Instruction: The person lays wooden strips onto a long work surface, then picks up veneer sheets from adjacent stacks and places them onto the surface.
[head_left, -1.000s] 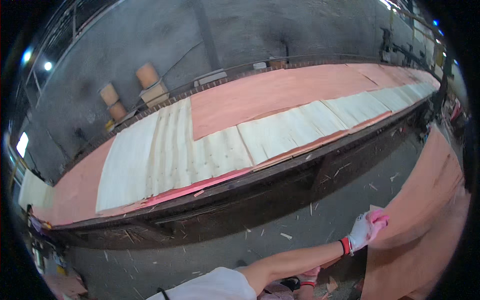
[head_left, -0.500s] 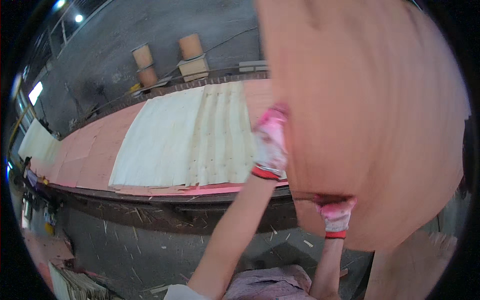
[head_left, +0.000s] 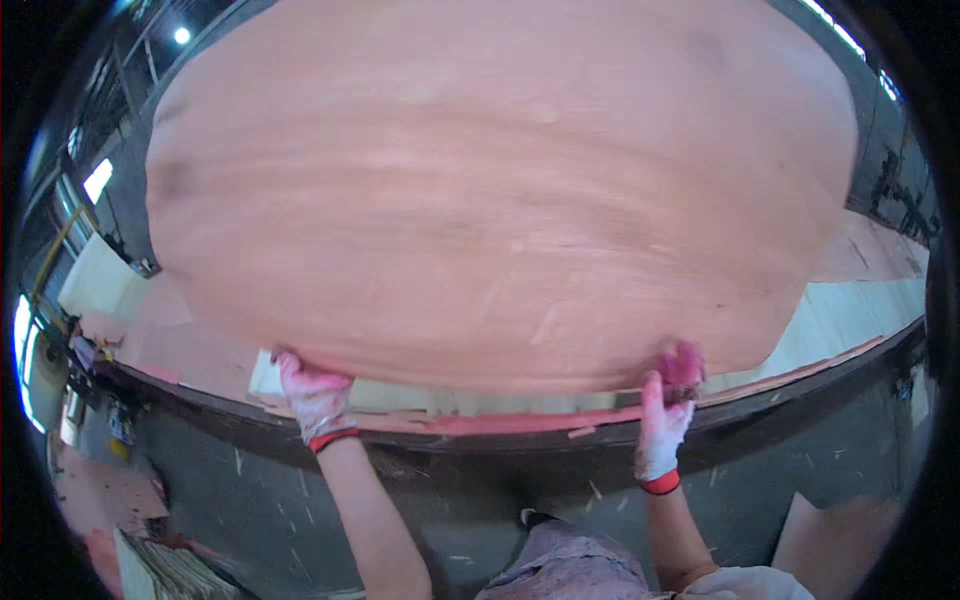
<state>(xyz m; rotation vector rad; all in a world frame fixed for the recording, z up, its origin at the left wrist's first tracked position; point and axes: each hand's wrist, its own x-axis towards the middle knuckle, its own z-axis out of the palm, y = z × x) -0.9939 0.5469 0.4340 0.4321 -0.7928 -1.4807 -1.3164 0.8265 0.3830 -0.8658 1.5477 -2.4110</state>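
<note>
A large, thin reddish-pink wood veneer sheet [head_left: 500,220] spreads across the upper middle of the view, raised over the long workbench, its near edge toward me. My left hand [head_left: 318,398], in a white glove stained pink with a red cuff, is closed on the left part of that edge. Against the right part of the edge is my similarly gloved right hand [head_left: 665,420]; its thumb and curled fingers stand apart in front of the sheet. Pale veneer [head_left: 835,325] lies beneath, mostly hidden by the raised sheet.
Pink sheets [head_left: 190,335] cover the bench's left side, and a pale sheet [head_left: 100,280] lies at its far left end. Another person [head_left: 85,345] stands there. Stacked veneer [head_left: 165,565] sits at lower left, a sheet [head_left: 835,545] at lower right. Wood scraps litter the floor [head_left: 450,500].
The veneer sheet has swung from my right to in front of me, over the bench. My left hand has moved left with its edge; my right hand's thumb and fingers have parted.
</note>
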